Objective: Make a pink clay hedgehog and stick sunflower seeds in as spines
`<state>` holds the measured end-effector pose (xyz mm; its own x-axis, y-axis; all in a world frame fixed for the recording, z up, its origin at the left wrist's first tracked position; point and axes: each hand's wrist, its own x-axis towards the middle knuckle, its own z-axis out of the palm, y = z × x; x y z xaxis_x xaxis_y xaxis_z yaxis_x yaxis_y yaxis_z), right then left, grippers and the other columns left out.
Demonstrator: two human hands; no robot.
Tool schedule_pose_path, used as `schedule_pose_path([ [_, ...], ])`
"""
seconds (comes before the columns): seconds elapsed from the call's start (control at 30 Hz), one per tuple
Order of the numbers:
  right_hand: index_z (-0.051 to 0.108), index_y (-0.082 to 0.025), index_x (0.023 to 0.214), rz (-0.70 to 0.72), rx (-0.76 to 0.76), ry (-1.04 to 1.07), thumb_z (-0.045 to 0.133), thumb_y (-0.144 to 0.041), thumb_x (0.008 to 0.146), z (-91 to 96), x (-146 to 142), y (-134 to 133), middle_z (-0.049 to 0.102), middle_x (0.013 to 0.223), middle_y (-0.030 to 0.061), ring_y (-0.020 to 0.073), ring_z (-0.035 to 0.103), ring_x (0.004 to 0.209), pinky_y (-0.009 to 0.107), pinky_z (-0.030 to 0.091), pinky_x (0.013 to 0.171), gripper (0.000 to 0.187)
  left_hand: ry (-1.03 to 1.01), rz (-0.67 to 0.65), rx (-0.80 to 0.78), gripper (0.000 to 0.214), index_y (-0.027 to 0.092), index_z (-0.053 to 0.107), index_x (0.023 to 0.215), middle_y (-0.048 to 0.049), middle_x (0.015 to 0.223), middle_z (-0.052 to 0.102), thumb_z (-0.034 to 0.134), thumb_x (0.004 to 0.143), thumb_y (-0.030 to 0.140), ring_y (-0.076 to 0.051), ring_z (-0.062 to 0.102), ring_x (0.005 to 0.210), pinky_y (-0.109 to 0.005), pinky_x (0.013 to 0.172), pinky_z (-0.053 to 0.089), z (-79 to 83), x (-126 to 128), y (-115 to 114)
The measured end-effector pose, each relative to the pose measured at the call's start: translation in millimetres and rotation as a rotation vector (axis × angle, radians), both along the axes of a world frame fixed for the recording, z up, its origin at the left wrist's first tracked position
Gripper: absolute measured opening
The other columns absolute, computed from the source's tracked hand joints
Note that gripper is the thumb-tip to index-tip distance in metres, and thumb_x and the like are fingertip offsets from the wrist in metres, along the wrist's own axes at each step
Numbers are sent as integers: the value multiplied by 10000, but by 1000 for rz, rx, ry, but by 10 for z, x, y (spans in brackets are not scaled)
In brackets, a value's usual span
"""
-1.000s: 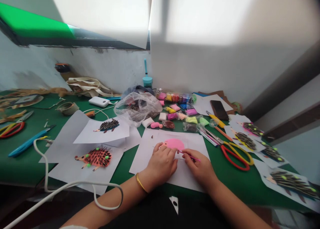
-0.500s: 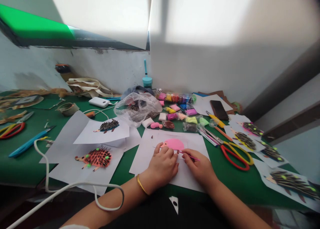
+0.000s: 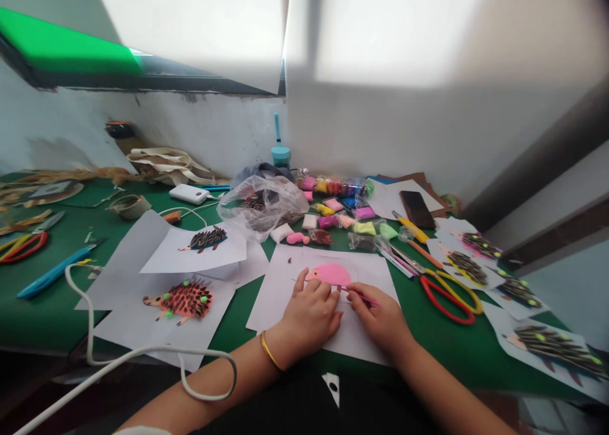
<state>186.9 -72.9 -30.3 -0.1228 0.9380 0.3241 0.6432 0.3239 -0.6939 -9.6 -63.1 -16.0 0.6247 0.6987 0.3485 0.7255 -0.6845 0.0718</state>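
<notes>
**Pink clay shape, worked at the table's near edge**

Pink clay shape (image 3: 329,274): centred on white sheet (image 3: 278,295). Left hand (image 3: 309,313): fingers together, flat at its near edge. Right hand (image 3: 380,321): pinching pink tool (image 3: 365,299). Scissors (image 3: 450,294): near the sheet's right edge.

1. The left hand (image 3: 309,314) has crept a touch toward the person and toward the right hand (image 3: 380,321) — its thumb side now lies a shade closer to that hand's knuckles than a second ago.
2. Its fingers have spread a little on the white sheet (image 3: 280,295); the forefinger reaches slightly farther up beside the snout end of the pink clay shape (image 3: 333,273).
3. The right hand's grip on the thin pink tool (image 3: 364,298) has sunk very slightly — the shift is barely visible.
4. The loop of white cable (image 3: 235,373) at the near desk edge has swung a hair to the right.
</notes>
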Motion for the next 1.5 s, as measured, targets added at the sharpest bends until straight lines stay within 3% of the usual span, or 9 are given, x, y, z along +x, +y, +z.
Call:
schedule_pose_path([
  [0.17, 697, -239, 1058, -7, -5, 6, 495, -370, 959, 17, -2, -6, 744, 1049, 46, 216, 694, 987, 328, 548, 863, 260, -72, 15, -13, 362, 206, 562, 1271, -55, 1033, 646, 531, 925, 304, -244, 557, 1067, -513, 1161, 188, 64, -58, 8],
  [0.37, 697, -232, 1052, -13, -1, 60, 511, -377, 954, 62, 7, -25, 741, 1043, 59, 223, 691, 986, 344, 548, 883, 255, -164, 89, -82, 271, 248, 637, 1091, -31, 1022, 655, 495, 891, 130, -213, 566, 1004, -458, 1021, 340, 208, -316, -45],
  [0.53, 683, -225, 1008, 19, 24, 76, 526, -340, 940, 132, -2, -97, 728, 1008, 69, 224, 681, 954, 336, 548, 857, 206, -154, 12, -105, 177, 237, 654, 945, -23, 961, 645, 539, 852, 140, -203, 559, 930, -449, 1005, 347, 185, -479, -210],
  [0.77, 633, -226, 975, 101, -146, 145, 518, -313, 937, 215, -151, -321, 698, 947, 47, 189, 667, 852, 293, 539, 788, 149, -88, -31, -82, 221, 271, 644, 1061, -24, 1002, 621, 571, 861, 209, -211, 548, 990, -452, 1053, 312, 94, -466, -298],
  [1.03, 636, -223, 942, 76, -144, 145, 513, -319, 933, 158, -190, -331, 696, 919, 43, 194, 652, 858, 295, 531, 784, 156, -14, 13, -40, 330, 262, 598, 1204, -48, 1072, 602, 573, 882, 331, -245, 517, 1070, -479, 1084, 274, 49, -418, -303],
  [1.23, 637, -226, 937, 67, -138, 151, 515, -324, 926, 156, -188, -327, 700, 916, 43, 198, 653, 854, 297, 534, 774, 157, -6, -65, 18, 237, 269, 636, 1100, -36, 1058, 605, 567, 886, 342, -230, 521, 1065, -472, 1114, 241, 60, -409, -296],
  [1.37, 639, -227, 933, 66, -137, 155, 516, -322, 926, 162, -192, -326, 700, 909, 42, 197, 653, 847, 295, 535, 770, 155, -1, -1, 8, 419, 255, 595, 1227, -64, 1111, 601, 614, 845, 426, -264, 513, 1085, -494, 1094, 253, 54, -403, -285],
  [1.5, 638, -227, 932, 69, -142, 156, 517, -312, 927, 166, -194, -329, 697, 908, 37, 192, 650, 846, 289, 531, 775, 148, -17, -58, -6, 360, 275, 622, 1170, -48, 1098, 610, 610, 847, 433, -251, 519, 1079, -481, 1113, 232, 45, -403, -280],
])
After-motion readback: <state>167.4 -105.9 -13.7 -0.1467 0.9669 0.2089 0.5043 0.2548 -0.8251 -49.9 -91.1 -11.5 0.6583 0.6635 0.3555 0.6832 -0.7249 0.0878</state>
